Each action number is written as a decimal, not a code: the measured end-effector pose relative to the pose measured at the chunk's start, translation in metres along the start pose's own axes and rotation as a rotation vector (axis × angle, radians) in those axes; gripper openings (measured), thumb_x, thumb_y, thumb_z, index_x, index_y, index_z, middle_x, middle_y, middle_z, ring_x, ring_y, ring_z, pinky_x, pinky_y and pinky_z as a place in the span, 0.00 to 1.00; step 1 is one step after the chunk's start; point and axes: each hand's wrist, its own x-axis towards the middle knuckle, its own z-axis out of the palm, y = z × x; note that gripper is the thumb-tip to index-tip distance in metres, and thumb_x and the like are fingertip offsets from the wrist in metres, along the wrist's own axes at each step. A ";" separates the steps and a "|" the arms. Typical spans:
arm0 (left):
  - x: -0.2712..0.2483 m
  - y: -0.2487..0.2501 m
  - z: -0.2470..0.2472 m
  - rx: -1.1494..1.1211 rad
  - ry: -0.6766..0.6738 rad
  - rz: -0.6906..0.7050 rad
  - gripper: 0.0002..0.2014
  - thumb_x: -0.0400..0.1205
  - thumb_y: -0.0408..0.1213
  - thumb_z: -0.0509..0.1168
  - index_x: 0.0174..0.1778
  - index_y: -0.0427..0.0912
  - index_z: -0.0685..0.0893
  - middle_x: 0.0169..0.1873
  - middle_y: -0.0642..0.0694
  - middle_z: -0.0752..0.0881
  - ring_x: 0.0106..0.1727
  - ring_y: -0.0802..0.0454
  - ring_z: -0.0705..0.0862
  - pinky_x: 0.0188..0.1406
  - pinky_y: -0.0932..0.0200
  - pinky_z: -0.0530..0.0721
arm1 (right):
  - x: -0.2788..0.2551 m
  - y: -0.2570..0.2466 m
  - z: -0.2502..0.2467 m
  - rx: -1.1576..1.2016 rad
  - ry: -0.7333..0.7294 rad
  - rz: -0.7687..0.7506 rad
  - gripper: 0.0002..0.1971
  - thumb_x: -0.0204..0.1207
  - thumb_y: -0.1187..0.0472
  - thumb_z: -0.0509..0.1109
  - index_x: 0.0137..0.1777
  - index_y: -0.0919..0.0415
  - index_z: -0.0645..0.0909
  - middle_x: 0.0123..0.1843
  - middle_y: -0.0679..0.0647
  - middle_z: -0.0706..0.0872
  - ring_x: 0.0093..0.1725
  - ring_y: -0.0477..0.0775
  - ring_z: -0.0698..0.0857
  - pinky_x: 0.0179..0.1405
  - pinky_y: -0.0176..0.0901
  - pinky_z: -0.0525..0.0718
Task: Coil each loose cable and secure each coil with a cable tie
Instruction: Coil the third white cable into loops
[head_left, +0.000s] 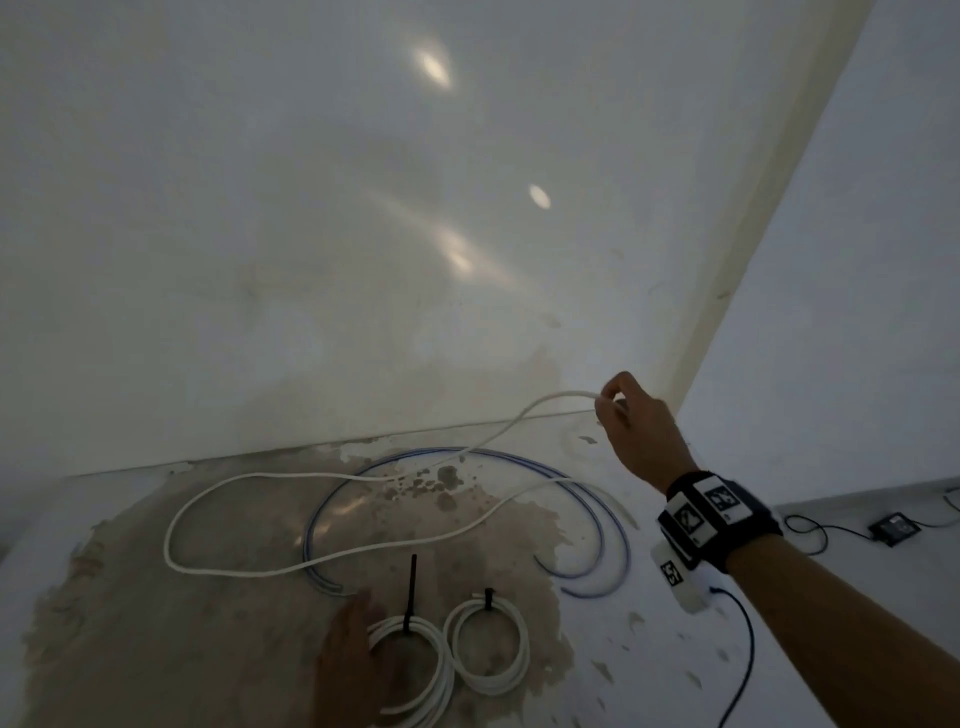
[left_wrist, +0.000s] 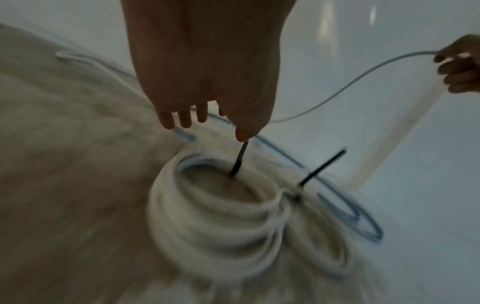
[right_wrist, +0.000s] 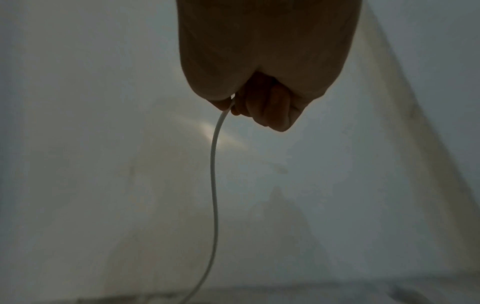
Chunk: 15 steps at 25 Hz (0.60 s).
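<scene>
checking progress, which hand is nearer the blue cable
Left. The left hand hovers just short of the blue cable end; the right hand is raised above it, pinching the white cable.

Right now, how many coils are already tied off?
2. The left coil lies under the left hand; the right coil lies beside it. Each has a black cable tie. The frame edge cuts the left coil.
</scene>
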 end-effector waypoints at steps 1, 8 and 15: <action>0.012 0.017 -0.018 -0.045 0.101 0.053 0.32 0.73 0.53 0.62 0.76 0.57 0.70 0.66 0.33 0.82 0.58 0.34 0.87 0.52 0.45 0.86 | 0.007 -0.020 -0.004 0.040 -0.005 -0.057 0.06 0.85 0.59 0.63 0.46 0.58 0.72 0.23 0.54 0.79 0.23 0.57 0.77 0.24 0.50 0.73; 0.118 0.197 -0.140 -0.101 0.183 0.490 0.38 0.84 0.57 0.60 0.86 0.47 0.51 0.82 0.56 0.58 0.80 0.63 0.56 0.78 0.61 0.52 | 0.006 -0.126 -0.033 0.337 0.061 -0.243 0.06 0.85 0.65 0.62 0.45 0.64 0.73 0.22 0.46 0.63 0.22 0.44 0.60 0.21 0.33 0.61; 0.112 0.187 -0.179 -0.220 0.175 0.478 0.17 0.89 0.52 0.49 0.40 0.49 0.74 0.25 0.50 0.77 0.23 0.57 0.74 0.28 0.57 0.71 | 0.007 -0.094 -0.064 0.332 0.342 -0.102 0.08 0.87 0.61 0.61 0.47 0.63 0.74 0.27 0.58 0.71 0.23 0.46 0.66 0.21 0.35 0.65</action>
